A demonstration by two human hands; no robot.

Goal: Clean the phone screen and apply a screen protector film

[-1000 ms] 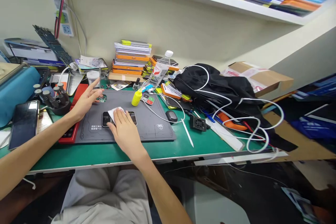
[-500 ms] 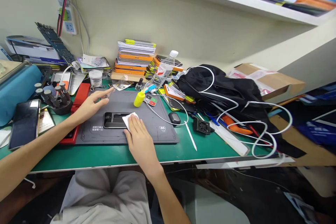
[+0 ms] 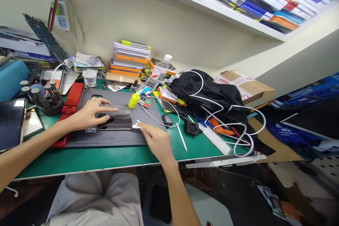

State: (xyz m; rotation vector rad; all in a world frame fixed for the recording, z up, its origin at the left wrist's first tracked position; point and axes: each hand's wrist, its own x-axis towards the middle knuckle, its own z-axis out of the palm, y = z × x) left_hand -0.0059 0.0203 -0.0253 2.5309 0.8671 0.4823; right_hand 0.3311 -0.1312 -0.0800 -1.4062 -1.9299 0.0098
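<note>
The phone (image 3: 114, 121) lies flat on the grey mat (image 3: 111, 137), my left hand (image 3: 88, 113) spread open steadying it while my right hand (image 3: 156, 140) pinches a white wipe (image 3: 136, 125) beside it.

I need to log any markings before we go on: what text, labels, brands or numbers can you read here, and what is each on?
Nothing can be quoted with confidence.
Grey work mat: two lines of white characters by the left hand, too small to read.
Water bottle: red-marked label, blurred.
Cardboard box: red print on white tape, unreadable.
Stacked boxes and shelf packages: print too small.
</note>
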